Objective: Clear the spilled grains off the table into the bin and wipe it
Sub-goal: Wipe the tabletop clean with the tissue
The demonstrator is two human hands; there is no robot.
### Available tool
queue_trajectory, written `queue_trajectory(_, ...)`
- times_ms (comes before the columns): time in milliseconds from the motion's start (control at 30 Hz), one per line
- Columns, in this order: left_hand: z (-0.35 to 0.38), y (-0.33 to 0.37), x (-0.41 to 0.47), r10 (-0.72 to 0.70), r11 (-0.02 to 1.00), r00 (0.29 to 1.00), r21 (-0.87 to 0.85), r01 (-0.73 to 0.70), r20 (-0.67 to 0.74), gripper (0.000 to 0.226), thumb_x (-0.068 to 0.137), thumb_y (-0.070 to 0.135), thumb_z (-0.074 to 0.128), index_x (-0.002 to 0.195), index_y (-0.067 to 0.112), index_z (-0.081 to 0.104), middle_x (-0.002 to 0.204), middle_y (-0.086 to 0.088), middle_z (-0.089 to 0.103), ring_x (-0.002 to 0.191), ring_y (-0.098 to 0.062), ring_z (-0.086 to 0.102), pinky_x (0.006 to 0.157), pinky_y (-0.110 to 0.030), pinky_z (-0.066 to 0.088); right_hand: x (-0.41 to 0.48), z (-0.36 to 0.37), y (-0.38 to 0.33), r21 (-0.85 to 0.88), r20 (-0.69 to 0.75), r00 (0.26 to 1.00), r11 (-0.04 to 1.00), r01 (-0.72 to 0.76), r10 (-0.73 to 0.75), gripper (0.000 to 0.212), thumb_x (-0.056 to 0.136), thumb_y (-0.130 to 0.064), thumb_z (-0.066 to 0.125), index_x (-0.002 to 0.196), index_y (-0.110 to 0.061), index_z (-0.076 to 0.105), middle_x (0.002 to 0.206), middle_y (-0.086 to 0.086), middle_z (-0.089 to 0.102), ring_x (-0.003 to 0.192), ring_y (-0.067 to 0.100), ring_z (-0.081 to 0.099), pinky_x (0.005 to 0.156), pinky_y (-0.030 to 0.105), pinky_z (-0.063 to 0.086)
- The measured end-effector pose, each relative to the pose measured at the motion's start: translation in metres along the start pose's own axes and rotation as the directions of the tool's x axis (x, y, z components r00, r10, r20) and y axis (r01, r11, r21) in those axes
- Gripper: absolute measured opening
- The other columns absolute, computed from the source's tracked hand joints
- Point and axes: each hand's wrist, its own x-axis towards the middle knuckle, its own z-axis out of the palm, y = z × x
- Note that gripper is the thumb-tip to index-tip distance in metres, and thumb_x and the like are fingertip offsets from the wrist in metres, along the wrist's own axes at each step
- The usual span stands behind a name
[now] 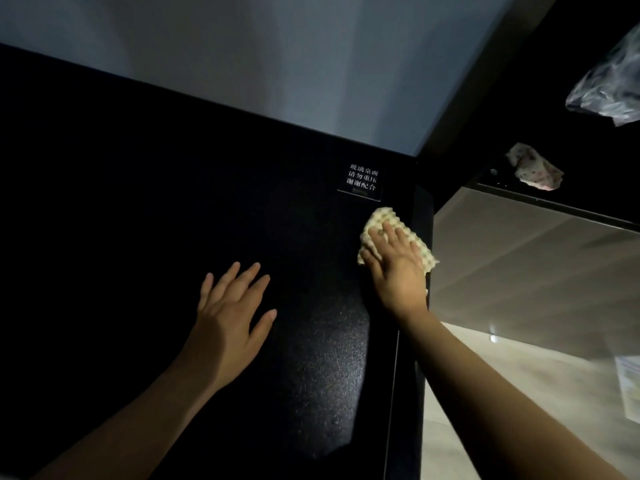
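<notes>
A black speckled glass table (180,202) fills most of the view. My right hand (394,268) lies flat with straight fingers on a pale yellow waffle-textured cloth (381,218), pressing it onto the table close to the right edge. My left hand (230,313) rests open on the tabletop, fingers spread, to the left of the cloth and apart from it. I can make out no grains on the dark surface.
A small label with white characters (362,181) sits on the table just beyond the cloth. Off the right edge are a crumpled patterned cloth (535,168), a clear plastic bag (609,88) and pale floor (519,289). A wall (277,57) rises behind the table.
</notes>
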Motion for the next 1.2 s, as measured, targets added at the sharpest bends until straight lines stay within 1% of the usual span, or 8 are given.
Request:
queue_trajectory(233,-0.004,0.005,-0.014,-0.039,0.999,0.997,0.039,0.036,0.073,0.078,0.083,0.061,0.012,0.145,0.022,0.037,0.156,0.004,0.023,0.146,-0.013,0.004,0.117,-0.037,-0.009,-0.105,0.018,-0.026,0.058,0.043,0.983,0.983,0.176,-0.178,0.049,0.093,-0.027,0.061,0.141,-0.031,0.05,0.153,-0.011,0.032,0.146,0.01,0.021,0.12,0.03,0.01)
queue_trajectory(367,-0.008,0.003,-0.023,-0.035,0.998,0.993,0.06,0.029,0.113,0.08,0.081,0.062,0.008,0.147,0.023,0.033,0.158,0.006,0.019,0.146,-0.012,0.0,0.116,-0.036,-0.012,-0.135,0.006,-0.03,0.288,0.028,0.969,0.931,0.226,-0.244,0.043,0.089,-0.016,0.06,0.131,-0.026,0.062,0.143,-0.011,0.05,0.136,0.006,0.042,0.115,0.027,0.031)
queue_trajectory(467,-0.01,-0.001,-0.028,-0.027,0.998,0.992,0.06,0.02,0.126,0.082,0.08,0.063,0.005,0.148,0.025,0.03,0.158,0.007,0.015,0.145,-0.01,-0.004,0.116,-0.036,-0.014,-0.102,-0.011,-0.018,0.42,-0.167,0.984,0.898,0.129,-0.064,0.04,0.086,-0.004,0.056,0.123,-0.014,0.068,0.137,0.0,0.058,0.129,0.014,0.052,0.111,0.03,0.038)
queue_trajectory(600,-0.01,-0.004,-0.033,-0.013,0.998,0.993,0.06,0.006,0.116,0.08,0.081,0.063,0.007,0.148,0.025,0.03,0.158,0.007,0.015,0.144,-0.008,-0.005,0.115,-0.035,-0.015,-0.055,-0.001,-0.002,0.091,-0.111,0.991,0.994,-0.063,0.073,0.036,0.096,-0.021,0.059,0.132,-0.02,0.061,0.149,0.009,0.045,0.143,0.03,0.033,0.119,0.035,0.017)
queue_trajectory(767,-0.013,-0.009,-0.045,-0.009,0.998,0.993,0.065,0.001,0.117,0.059,0.096,0.053,0.031,0.148,0.025,0.028,0.159,0.006,0.014,0.145,-0.01,-0.004,0.116,-0.036,-0.014,-0.107,0.029,-0.027,0.006,-0.032,0.998,0.998,0.056,-0.056,0.046,0.094,-0.032,0.049,0.14,-0.027,0.052,0.155,0.004,0.036,0.146,0.025,0.027,0.12,0.035,0.009)
queue_trajectory(900,-0.022,-0.009,-0.061,-0.024,0.998,0.991,0.065,0.016,0.133,0.069,0.089,0.061,0.021,0.147,0.026,0.03,0.158,0.007,0.016,0.146,-0.012,-0.001,0.115,-0.036,-0.013,-0.183,0.028,-0.051,0.075,0.061,0.986,0.985,0.153,-0.157,0.051,0.09,-0.028,0.047,0.14,-0.035,0.048,0.154,-0.009,0.034,0.146,0.012,0.021,0.12,0.03,0.009)
queue_trajectory(1067,-0.03,-0.007,-0.082,-0.002,0.999,0.988,0.042,-0.005,0.155,0.079,0.082,0.062,0.009,0.146,0.025,0.033,0.157,0.006,0.02,0.146,-0.013,0.002,0.116,-0.038,-0.011,-0.174,-0.014,-0.044,0.53,-0.025,0.999,0.848,-0.009,0.026,0.035,0.089,-0.014,0.056,0.12,-0.02,0.07,0.129,-0.008,0.064,0.123,0.007,0.057,0.106,0.023,0.042)
queue_trajectory(1200,-0.024,0.001,-0.091,-0.01,0.999,0.991,0.033,0.006,0.136,0.078,0.083,0.061,0.011,0.146,0.023,0.035,0.157,0.004,0.021,0.147,-0.014,0.003,0.117,-0.038,-0.01,-0.122,-0.019,-0.024,0.31,-0.064,0.987,0.944,-0.118,0.144,0.035,0.095,-0.021,0.06,0.129,-0.016,0.063,0.141,-0.002,0.054,0.141,0.024,0.038,0.118,0.036,0.026)
